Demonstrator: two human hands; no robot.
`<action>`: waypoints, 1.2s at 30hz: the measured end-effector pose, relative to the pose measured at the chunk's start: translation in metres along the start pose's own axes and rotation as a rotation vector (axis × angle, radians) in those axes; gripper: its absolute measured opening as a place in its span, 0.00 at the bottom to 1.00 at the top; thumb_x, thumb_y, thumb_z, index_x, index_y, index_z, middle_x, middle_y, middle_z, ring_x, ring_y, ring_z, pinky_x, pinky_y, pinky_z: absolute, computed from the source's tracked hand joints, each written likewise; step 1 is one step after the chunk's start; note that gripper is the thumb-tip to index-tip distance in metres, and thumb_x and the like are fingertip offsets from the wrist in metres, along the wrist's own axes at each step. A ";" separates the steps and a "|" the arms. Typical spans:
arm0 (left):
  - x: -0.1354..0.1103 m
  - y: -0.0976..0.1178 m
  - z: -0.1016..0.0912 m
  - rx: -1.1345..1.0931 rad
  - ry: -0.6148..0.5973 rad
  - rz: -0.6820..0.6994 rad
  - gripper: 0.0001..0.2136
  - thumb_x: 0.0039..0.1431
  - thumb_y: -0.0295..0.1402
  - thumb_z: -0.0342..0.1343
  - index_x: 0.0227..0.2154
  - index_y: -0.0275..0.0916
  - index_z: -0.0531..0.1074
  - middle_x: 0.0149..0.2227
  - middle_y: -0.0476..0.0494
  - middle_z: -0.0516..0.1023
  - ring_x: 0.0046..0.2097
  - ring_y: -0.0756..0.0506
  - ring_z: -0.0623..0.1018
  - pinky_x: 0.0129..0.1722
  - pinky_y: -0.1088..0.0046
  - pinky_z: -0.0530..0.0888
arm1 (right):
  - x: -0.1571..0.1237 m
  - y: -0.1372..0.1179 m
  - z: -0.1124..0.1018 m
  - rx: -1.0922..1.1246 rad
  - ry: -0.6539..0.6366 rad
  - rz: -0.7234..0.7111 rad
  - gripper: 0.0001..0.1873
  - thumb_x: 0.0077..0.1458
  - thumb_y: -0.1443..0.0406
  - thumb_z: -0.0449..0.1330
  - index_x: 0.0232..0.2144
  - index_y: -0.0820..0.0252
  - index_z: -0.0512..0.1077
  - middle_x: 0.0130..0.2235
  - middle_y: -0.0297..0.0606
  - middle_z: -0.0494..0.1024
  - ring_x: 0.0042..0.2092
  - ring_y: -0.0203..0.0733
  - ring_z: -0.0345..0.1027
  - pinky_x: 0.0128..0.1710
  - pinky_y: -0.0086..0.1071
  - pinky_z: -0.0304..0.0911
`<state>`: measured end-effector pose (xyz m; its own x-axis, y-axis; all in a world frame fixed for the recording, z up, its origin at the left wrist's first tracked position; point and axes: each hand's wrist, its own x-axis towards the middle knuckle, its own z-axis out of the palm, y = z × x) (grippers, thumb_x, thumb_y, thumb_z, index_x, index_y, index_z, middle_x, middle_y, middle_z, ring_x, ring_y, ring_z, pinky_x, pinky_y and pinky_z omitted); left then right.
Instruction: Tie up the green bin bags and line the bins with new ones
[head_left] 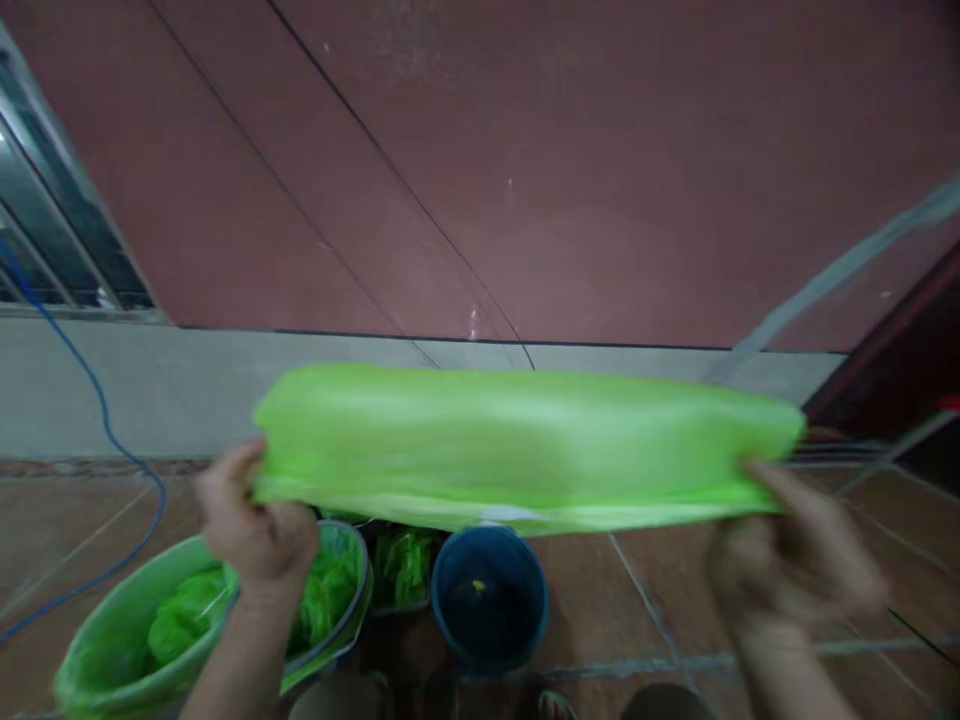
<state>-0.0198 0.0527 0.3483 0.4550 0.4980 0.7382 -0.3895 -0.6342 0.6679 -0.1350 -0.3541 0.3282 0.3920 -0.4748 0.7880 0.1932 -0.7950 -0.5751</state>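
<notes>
A bright green plastic sheet or bag [495, 440] is stretched wide in the air between my two hands, its lower edge nearly straight. My left hand [259, 525] pinches its left end between thumb and fingers. At the right end, my right hand [795, 545] grips the edge; motion blurs its fingers. Below the sheet stands a blue bucket [491, 600] with a small yellow bit inside. Under my left forearm, a pale green tub [97, 640] holds crumpled green plastic [187, 615], and a grey-rimmed bucket [364, 570] beside it holds more.
Behind the blue bucket's left side, a dark container [405, 605] holds green plastic. A blue hose [105, 420] runs down the left onto the tiled floor [600, 620]. Ahead rises a reddish wall [600, 180] with a grey lower band, and a barred window [60, 200] at left.
</notes>
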 end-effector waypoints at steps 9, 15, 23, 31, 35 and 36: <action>-0.079 -0.106 -0.014 -0.255 -0.563 -1.089 0.20 0.53 0.23 0.52 0.51 0.33 0.66 0.20 0.52 0.71 0.20 0.50 0.71 0.28 0.73 0.72 | -0.148 0.013 -0.001 -0.343 -0.739 0.402 0.20 0.52 0.64 0.50 0.40 0.55 0.78 0.29 0.40 0.81 0.34 0.45 0.76 0.33 0.30 0.64; -0.078 -0.075 -0.037 -0.644 -0.454 -1.457 0.29 0.62 0.46 0.47 0.63 0.42 0.53 0.46 0.37 0.75 0.37 0.45 0.79 0.41 0.63 0.75 | -0.185 -0.044 0.006 -0.066 -0.753 0.422 0.23 0.54 0.62 0.48 0.46 0.61 0.75 0.27 0.38 0.79 0.25 0.43 0.71 0.29 0.32 0.64; -0.155 -0.024 -0.053 -0.623 -1.017 -1.483 0.27 0.49 0.50 0.60 0.45 0.33 0.72 0.36 0.34 0.80 0.36 0.38 0.81 0.38 0.61 0.77 | -0.270 -0.133 0.013 0.080 -1.191 0.235 0.17 0.55 0.63 0.53 0.44 0.54 0.76 0.28 0.39 0.80 0.29 0.42 0.72 0.32 0.29 0.63; -0.150 -0.012 -0.080 -0.490 -0.880 -1.231 0.12 0.40 0.27 0.61 0.32 0.35 0.74 0.23 0.45 0.78 0.27 0.41 0.79 0.28 0.67 0.75 | -0.265 -0.184 0.010 0.366 -1.647 0.295 0.23 0.48 0.62 0.62 0.50 0.51 0.74 0.31 0.34 0.80 0.31 0.39 0.72 0.30 0.26 0.61; -0.127 0.007 -0.128 -0.533 -0.878 -1.202 0.18 0.41 0.32 0.64 0.39 0.38 0.74 0.27 0.46 0.81 0.31 0.40 0.81 0.30 0.68 0.76 | -0.211 -0.139 0.024 0.463 -1.267 0.536 0.21 0.59 0.54 0.50 0.44 0.58 0.75 0.28 0.35 0.78 0.28 0.37 0.69 0.28 0.27 0.62; -0.122 0.011 -0.142 -0.557 -0.873 -1.215 0.20 0.41 0.33 0.65 0.40 0.39 0.75 0.28 0.47 0.81 0.32 0.40 0.81 0.30 0.68 0.76 | -0.199 -0.120 0.035 0.406 -1.149 0.537 0.22 0.60 0.53 0.49 0.43 0.59 0.75 0.30 0.38 0.78 0.30 0.38 0.70 0.30 0.28 0.63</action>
<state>-0.1932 0.0689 0.2792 0.9211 -0.0770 -0.3817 0.3884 0.2520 0.8864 -0.2048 -0.1513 0.2331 0.9960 0.0536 -0.0720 -0.0490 -0.3473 -0.9365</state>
